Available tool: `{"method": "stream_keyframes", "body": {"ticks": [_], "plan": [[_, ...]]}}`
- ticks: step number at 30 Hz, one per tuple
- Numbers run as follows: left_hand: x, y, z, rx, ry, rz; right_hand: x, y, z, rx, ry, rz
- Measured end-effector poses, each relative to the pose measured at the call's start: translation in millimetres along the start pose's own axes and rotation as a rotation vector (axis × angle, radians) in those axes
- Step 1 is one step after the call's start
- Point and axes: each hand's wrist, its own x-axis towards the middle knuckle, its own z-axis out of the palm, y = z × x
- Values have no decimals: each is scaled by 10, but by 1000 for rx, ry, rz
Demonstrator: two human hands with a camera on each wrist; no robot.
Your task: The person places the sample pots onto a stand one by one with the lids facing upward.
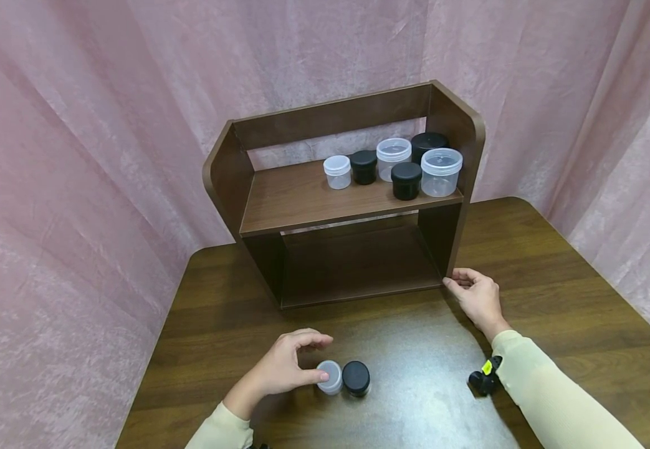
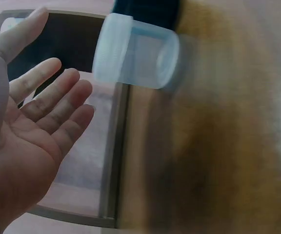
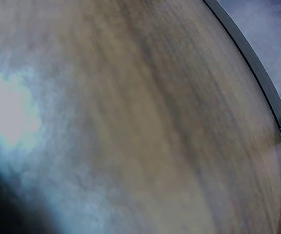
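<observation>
Fingers of the left hand [image 1: 285, 368] are spread and only lightly bent beside the small clear plastic jar with a white lid [image 1: 331, 376]; the thumb tip seems to touch its lid, but nothing is gripped. In the left wrist view the palm [image 2: 18, 146] is open and the same jar [image 2: 135, 57] stands apart from the fingertips (this view is rather blurred). The jar stands on the dark brown wooden table [image 1: 554, 262], touching the small black round jar [image 1: 356, 378] on its right side. Right hand [image 1: 475, 294] rests with relaxed fingers at the lower right corner of the dark wooden shelf unit [image 1: 442, 240], holding nothing. On the upper board of the shelf stand six jars, three clear [image 1: 441, 171] and three black [image 1: 406, 180].
</observation>
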Motion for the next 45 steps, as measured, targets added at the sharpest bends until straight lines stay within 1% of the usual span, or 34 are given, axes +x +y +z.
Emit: {"method": "stream_keyframes", "body": {"ticks": [2,5,12,20,25,36,45], "plan": [[-30,-20,30,-13,-15,-10,3,0,2,-2,-2,8],[-61,-56,77,-8,-31,-17,3,-2,4,0,-2,15],[-101,-128,160,48,-51,0,-10,-10,-2,-4,-5,16],[-96,-146,193,108,-38,3,-5,-13,-1,2,-2,0],[-100,-153,201,99,-40,-8,1,-7,3,4,-4,2],[-102,-147,210,118,-26,14,1,5,-2,-4,-12,12],[-118,-152,206,122,-10,-9,0,3,1,-1,-10,14]]}}
